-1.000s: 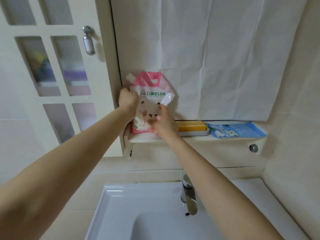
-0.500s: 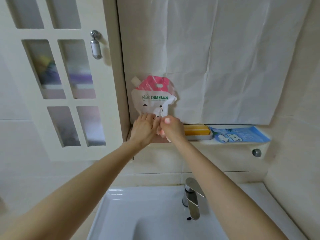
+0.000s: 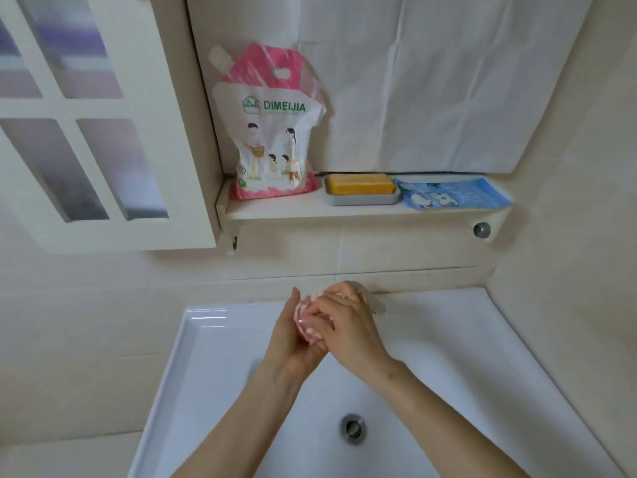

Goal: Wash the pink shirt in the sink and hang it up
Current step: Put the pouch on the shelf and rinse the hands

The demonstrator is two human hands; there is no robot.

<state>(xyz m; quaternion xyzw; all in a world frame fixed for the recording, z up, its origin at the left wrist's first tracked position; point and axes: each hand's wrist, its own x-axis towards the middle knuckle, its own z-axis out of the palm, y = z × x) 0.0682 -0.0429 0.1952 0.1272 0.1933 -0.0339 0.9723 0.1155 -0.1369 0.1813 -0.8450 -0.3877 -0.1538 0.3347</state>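
Sink (image 3: 206, 339) | shelf (image 3: 293, 210): one pouch (image 3: 272, 132), one soap (image 3: 360, 184), one packet (image 3: 451, 198) | left fingers (image 3: 286, 315) straight; right fingers (image 3: 327, 303) clamped on one pink lump (image 3: 306, 327)

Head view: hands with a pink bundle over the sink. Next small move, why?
Probably free the right hand and open the tap. The bundle sits between both hands, the left hand cupping it, above a sink that looks dry, with no water running.

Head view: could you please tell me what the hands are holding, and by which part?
A bunched pink bundle, above the sink, held between the left hand's palm and the right hand's curled fingers; which part of it cannot be told.
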